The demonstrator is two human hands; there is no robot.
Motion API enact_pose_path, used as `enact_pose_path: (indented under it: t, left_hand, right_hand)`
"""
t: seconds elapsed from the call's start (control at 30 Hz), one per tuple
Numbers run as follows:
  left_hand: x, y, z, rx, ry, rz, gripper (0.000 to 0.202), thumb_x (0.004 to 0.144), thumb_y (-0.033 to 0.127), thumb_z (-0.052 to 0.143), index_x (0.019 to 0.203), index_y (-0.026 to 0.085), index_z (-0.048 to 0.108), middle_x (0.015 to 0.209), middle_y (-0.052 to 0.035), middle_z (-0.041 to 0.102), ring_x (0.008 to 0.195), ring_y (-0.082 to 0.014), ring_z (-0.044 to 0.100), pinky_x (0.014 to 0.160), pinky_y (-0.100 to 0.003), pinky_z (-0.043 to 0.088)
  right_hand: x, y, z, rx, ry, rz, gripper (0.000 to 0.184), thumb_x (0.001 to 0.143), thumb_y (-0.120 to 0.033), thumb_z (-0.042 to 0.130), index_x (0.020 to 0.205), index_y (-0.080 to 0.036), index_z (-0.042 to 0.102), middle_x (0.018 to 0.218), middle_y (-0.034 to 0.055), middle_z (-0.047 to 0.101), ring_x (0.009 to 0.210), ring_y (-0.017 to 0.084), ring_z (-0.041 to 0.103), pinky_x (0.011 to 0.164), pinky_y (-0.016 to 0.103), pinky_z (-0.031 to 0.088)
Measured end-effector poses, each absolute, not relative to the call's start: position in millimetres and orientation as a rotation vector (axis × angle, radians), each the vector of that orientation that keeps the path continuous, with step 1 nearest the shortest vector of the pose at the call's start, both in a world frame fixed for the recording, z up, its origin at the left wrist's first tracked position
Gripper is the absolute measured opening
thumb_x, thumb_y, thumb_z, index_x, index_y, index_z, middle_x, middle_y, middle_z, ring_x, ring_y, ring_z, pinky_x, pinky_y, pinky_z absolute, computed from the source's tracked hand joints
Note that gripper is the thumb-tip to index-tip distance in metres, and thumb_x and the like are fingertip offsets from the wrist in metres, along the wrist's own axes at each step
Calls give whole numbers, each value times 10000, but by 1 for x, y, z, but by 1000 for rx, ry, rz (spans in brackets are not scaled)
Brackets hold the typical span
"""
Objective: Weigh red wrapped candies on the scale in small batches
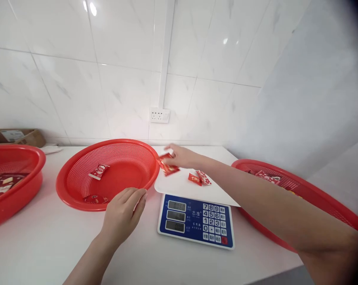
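My right hand (180, 156) is closed on red foil packets (168, 167), smeared by motion, above the left edge of the scale's white pan (173, 185). To its right on the pan lie a small red packet (194, 179) and a red-and-white patterned packet (204, 177). At the front rim of a round red basket (72, 200) rests my left hand (124, 213), fingers loosely bent, thumb slightly apart, nothing visible in it. Inside that basket are a white-and-red packet (99, 172) and a dark red packet (95, 198). The blue panel of the digital scale (196, 221) faces me.
Another red basket (21, 202) with dark red packets stands at the left edge. A third red basket (274, 235), partly behind my right forearm, holds more packets. A cardboard box (33, 137) sits at the back left. A wall socket (160, 115) is on the tiled wall.
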State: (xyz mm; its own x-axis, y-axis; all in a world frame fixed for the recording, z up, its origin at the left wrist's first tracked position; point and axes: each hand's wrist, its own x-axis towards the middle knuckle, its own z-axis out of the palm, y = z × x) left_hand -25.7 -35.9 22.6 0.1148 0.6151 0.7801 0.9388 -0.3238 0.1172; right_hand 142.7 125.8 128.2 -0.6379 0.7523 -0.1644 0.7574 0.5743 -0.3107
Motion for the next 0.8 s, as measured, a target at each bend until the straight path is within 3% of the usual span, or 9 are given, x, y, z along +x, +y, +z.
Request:
enact_pose_path:
  t: [0.07, 0.13, 0.33, 0.5, 0.63, 0.8]
  left_hand:
    - [-26, -36, 22, -1992, -1503, -1071, 107, 861, 184, 482, 892, 179, 584, 756, -11, 662, 694, -123, 597, 613, -229, 455]
    - [-27, -36, 22, -1996, -1503, -1073, 103, 860, 181, 483, 892, 178, 580, 757, -12, 661, 693, -123, 596, 617, -231, 457]
    - [-26, -37, 23, -2025, -1513, -1063, 137, 871, 199, 456, 904, 184, 589, 783, -18, 668, 714, -130, 611, 625, -235, 464]
    - [-26, -37, 22, -2017, -1513, -1062, 144, 869, 200, 457, 900, 187, 597, 781, -21, 671, 710, -134, 614, 618, -236, 464]
    - [-26, -37, 23, -2018, -1518, -1067, 148, 869, 193, 452, 897, 186, 598, 775, -23, 668, 705, -133, 611, 608, -233, 464]
    - [-25, -38, 23, -2033, -1546, -1069, 146, 869, 177, 450, 902, 179, 592, 766, -21, 660, 703, -128, 603, 612, -234, 462]
  right_hand:
    - [139, 126, 135, 1308, 2965, -891, 704, 814, -475, 509, 1411, -225, 231, 1203, 111, 580, 919, 204, 603, 706, 307, 477]
    - [142, 125, 141, 1274, 3063, -980, 753, 852, -516, 442, 1454, -242, 82, 1290, 115, 520, 980, 195, 591, 767, 308, 472]
    - [187, 124, 126, 1335, 2613, -359, 580, 793, -432, 541, 1324, -219, 443, 1254, 111, 548, 1087, 279, 538, 864, 382, 424]
    - [219, 131, 96, 1354, 2495, -291, 547, 760, -386, 555, 1274, -212, 491, 1243, 116, 530, 1065, 283, 532, 847, 384, 426]
    - [219, 132, 92, 1383, 2559, -267, 300, 772, -229, 498, 1056, -201, 590, 1105, 107, 583, 946, 249, 564, 772, 350, 435]
    - [211, 132, 96, 1311, 2551, -170, 142, 754, -166, 478, 849, -201, 578, 978, 86, 597, 837, 229, 566, 668, 326, 424]
